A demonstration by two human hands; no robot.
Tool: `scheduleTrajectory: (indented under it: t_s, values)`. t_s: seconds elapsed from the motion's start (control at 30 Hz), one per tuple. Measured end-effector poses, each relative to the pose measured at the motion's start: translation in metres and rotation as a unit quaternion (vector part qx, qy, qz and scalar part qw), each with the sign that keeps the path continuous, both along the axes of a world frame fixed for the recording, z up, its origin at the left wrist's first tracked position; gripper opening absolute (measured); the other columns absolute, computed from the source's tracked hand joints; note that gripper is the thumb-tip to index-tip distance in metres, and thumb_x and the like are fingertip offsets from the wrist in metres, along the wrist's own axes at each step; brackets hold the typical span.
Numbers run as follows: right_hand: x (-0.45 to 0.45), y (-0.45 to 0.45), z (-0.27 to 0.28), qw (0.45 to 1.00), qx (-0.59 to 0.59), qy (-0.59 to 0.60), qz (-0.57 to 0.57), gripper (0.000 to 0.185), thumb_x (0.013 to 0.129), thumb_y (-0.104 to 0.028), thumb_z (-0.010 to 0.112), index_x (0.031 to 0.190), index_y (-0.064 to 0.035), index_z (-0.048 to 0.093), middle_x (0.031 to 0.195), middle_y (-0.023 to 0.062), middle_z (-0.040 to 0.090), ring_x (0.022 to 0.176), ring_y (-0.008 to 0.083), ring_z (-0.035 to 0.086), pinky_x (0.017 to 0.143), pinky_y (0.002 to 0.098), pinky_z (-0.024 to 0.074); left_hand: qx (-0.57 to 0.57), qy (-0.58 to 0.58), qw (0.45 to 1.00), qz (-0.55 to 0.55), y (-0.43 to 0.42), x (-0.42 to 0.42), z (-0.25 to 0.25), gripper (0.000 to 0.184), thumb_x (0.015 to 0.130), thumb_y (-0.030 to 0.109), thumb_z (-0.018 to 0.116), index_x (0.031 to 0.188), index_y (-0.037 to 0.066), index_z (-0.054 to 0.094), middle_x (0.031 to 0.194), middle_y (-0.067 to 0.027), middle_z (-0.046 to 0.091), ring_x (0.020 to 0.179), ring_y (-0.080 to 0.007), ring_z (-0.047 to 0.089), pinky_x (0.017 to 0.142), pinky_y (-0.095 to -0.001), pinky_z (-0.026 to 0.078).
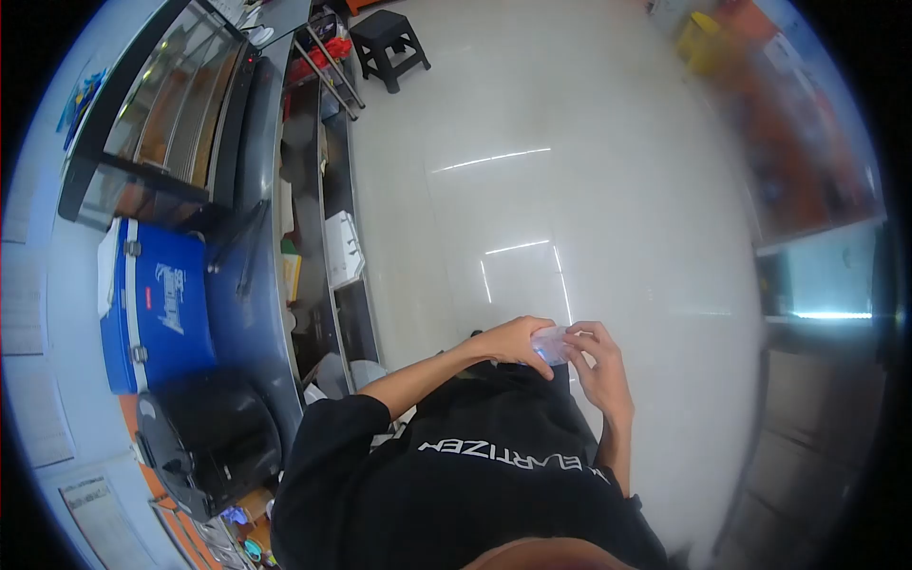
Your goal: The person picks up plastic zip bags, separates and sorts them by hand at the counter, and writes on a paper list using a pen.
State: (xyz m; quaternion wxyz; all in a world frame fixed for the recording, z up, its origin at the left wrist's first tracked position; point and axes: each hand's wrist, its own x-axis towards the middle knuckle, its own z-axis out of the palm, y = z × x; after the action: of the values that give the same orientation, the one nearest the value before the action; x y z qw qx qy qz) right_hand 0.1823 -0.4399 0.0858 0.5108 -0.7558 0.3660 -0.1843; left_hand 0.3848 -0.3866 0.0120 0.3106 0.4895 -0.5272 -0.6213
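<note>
I take the blue cooler box (pixel 176 309) as reference. My left hand (pixel 518 342) is well to the right of it, out over the floor (pixel 456 223), with thumb and fingers pinching a small clear packet (pixel 548 345). The packet is therefore also well to the right of the cooler box, in front of my black shirt (pixel 446 484). My right hand (pixel 600 372) is farther right still; its fingers are bent, with the tips at the packet's right end. Whether those fingers pinch it or merely touch it, I cannot tell. The packet's contents are too small to make out.

The cooler box stands on a steel bench (pixel 252 332). A glass display case (pixel 176 119) is just ahead of it; a black lidded appliance (pixel 214 442) is just beside it, on my side. A white container (pixel 344 249) is to its right, and a black stool (pixel 385 40) stands ahead and to its right.
</note>
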Motion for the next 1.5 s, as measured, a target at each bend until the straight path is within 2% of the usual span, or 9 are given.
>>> scheduleTrajectory:
  t_s: [0.2,0.3,0.6,0.7,0.8,0.93,1.17,1.33,1.5]
  values:
    - [0.033,-0.128,-0.032,0.997,0.045,0.064,0.009,0.024,0.087,-0.005,0.072,0.109,0.0017,0.072,0.125,0.0111,0.054,0.090,0.0238,0.059,0.082,0.0367,0.0511,0.095,0.005,0.994,-0.060,-0.123,0.038,-0.033,0.058,0.070,0.030,0.089,0.114,0.004,0.064,0.103,-0.0107,0.067,0.100,-0.0232,0.063,0.086,-0.0374,0.050]
    - [0.049,-0.206,-0.050,0.998,0.057,0.030,0.023,0.026,0.086,-0.007,0.073,0.110,0.0028,0.072,0.129,0.0108,0.053,0.094,0.0233,0.060,0.085,0.0371,0.0520,0.053,0.042,0.998,-0.015,-0.185,0.049,-0.061,0.050,0.076,0.030,0.085,0.111,0.003,0.062,0.094,-0.0071,0.067,0.082,-0.0187,0.063,0.073,-0.0335,0.051]
    - [0.115,-0.464,-0.025,0.984,0.010,0.026,0.173,0.032,0.087,-0.012,0.073,0.116,-0.0005,0.068,0.136,0.0125,0.053,0.118,0.0308,0.057,0.101,0.0412,0.0480,0.024,0.055,0.997,-0.040,-0.396,0.112,-0.008,0.043,0.096,0.032,0.066,0.124,0.000,0.058,0.113,-0.0147,0.066,0.106,-0.0251,0.062,0.095,-0.0365,0.047]
    - [0.134,-0.530,-0.028,0.969,0.066,0.044,0.235,0.030,0.090,-0.017,0.071,0.117,-0.0036,0.067,0.136,0.0135,0.053,0.125,0.0336,0.054,0.103,0.0416,0.0459,0.045,-0.044,0.994,-0.091,-0.454,0.132,-0.018,0.046,0.096,0.032,0.066,0.127,0.000,0.057,0.117,-0.0161,0.066,0.108,-0.0259,0.062,0.096,-0.0372,0.046]
    - [0.162,-0.590,-0.032,0.957,0.110,0.056,0.264,0.029,0.094,-0.020,0.067,0.119,-0.0041,0.067,0.137,0.0140,0.053,0.125,0.0331,0.055,0.103,0.0410,0.0456,0.062,-0.009,0.989,-0.137,-0.515,0.157,-0.028,0.053,0.096,0.030,0.065,0.140,0.006,0.051,0.133,-0.0174,0.060,0.125,-0.0312,0.056,0.105,-0.0416,0.042]
    - [0.199,-0.679,-0.054,0.950,0.106,0.039,0.290,0.031,0.096,-0.019,0.065,0.123,-0.0046,0.066,0.138,0.0136,0.053,0.124,0.0328,0.055,0.102,0.0413,0.0459,0.104,0.041,0.991,-0.072,-0.598,0.198,-0.027,0.062,0.093,0.036,0.069,0.142,0.005,0.050,0.135,-0.0199,0.059,0.128,-0.0330,0.055,0.107,-0.0414,0.042]
    - [0.264,-0.847,-0.038,0.949,0.123,0.109,0.270,0.036,0.088,-0.006,0.070,0.124,-0.0069,0.068,0.138,0.0110,0.054,0.115,0.0289,0.059,0.099,0.0401,0.0483,0.067,0.056,0.971,-0.221,-0.800,0.267,-0.082,0.068,0.093,0.041,0.068,0.148,0.007,0.044,0.139,-0.0162,0.058,0.128,-0.0316,0.055,0.107,-0.0398,0.042]
    - [0.302,-0.956,-0.031,0.974,0.069,0.091,0.198,0.042,0.079,0.000,0.071,0.120,-0.0083,0.071,0.140,0.0116,0.052,0.110,0.0286,0.059,0.100,0.0415,0.0486,-0.010,-0.111,0.968,-0.224,-0.940,0.314,-0.022,0.110,0.074,0.060,0.079,0.156,0.007,0.027,0.137,-0.0187,0.059,0.122,-0.0369,0.058,0.105,-0.0406,0.043]
    - [0.350,-1.056,-0.067,0.982,0.030,0.030,0.187,0.035,0.077,0.005,0.070,0.111,-0.0060,0.074,0.144,0.0155,0.047,0.115,0.0304,0.057,0.099,0.0408,0.0503,0.042,-0.096,0.974,-0.200,-1.048,0.352,-0.020,0.119,0.070,0.056,0.084,0.154,-0.003,0.021,0.138,-0.0283,0.054,0.127,-0.0374,0.056,0.105,-0.0401,0.043]
